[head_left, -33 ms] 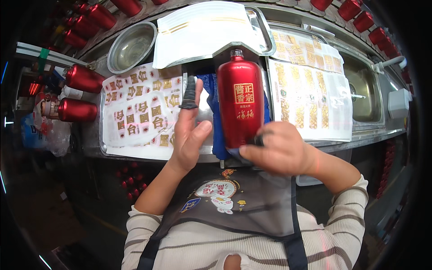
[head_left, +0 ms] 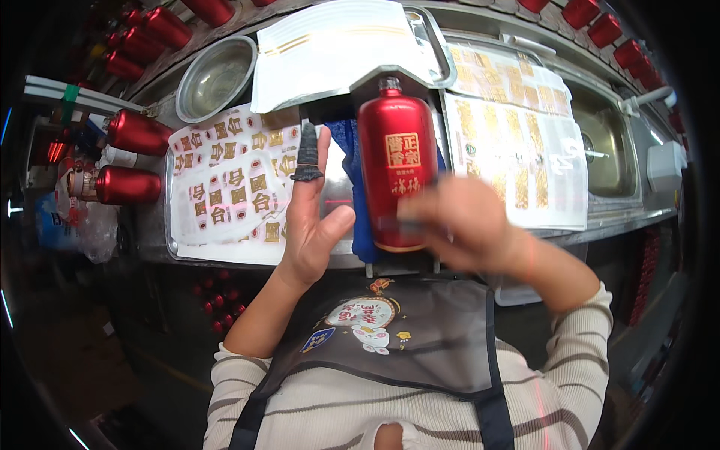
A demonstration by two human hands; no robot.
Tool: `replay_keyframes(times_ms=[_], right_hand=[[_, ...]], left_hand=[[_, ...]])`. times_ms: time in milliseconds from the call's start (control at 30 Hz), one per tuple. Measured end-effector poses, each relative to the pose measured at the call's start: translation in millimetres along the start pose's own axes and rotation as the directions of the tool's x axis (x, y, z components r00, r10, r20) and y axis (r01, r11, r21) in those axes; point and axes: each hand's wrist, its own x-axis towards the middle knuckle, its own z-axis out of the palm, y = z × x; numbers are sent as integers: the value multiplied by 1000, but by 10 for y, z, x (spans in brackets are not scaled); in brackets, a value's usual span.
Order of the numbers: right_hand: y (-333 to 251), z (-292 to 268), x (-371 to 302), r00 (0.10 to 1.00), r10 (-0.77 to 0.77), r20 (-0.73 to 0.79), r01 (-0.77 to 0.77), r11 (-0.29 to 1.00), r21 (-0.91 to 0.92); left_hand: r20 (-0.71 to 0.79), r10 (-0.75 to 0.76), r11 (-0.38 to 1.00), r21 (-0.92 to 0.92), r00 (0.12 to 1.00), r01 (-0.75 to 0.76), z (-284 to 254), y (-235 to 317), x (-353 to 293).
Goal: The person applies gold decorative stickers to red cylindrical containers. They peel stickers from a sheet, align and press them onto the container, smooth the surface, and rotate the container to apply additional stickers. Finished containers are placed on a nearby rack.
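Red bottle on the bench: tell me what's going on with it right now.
A person in a striped top and dark apron works on a red bottle with a gold label, which stands on a blue cloth. The right hand is at its lower part, blurred, so the exact grip is unclear. The left hand is open beside it, with a dark cot on one finger. Sheets of gold label stickers lie on trays to either side, and more red bottles lie at the left.

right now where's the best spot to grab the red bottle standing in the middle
Grip the red bottle round its straight lower body, below the gold label, coming from the right. The body is a plain cylinder, upright, while the neck is short and narrow. The right hand is already at that lower part; the left hand is open beside it, and blue cloth crowds the left side.
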Motion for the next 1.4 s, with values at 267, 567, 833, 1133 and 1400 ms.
replay_keyframes(times_ms=[267,567,833,1133,1400], right_hand=[[-41,-54,-249,1000,3,-23,-4,999,-50],[316,-105,-662,417,903,108,-594,180,784],[-9,366,-451,616,786,-57,-662,555,504],[-200,320,-330,618,783,-69,-745,611,268],[33,53,-554,477,877,-55,-709,420,567]], left_hand=[[124,67,643,754,990,-138,494,2,-194],[13,-139,866,486,990,115,264,-200,-296],[178,330,560,753,927,-344,496,-116,-151],[121,234,778,571,965,-261,212,-468,-265],[-589,-124,903,267,799,336,-1096,-224,-466]])
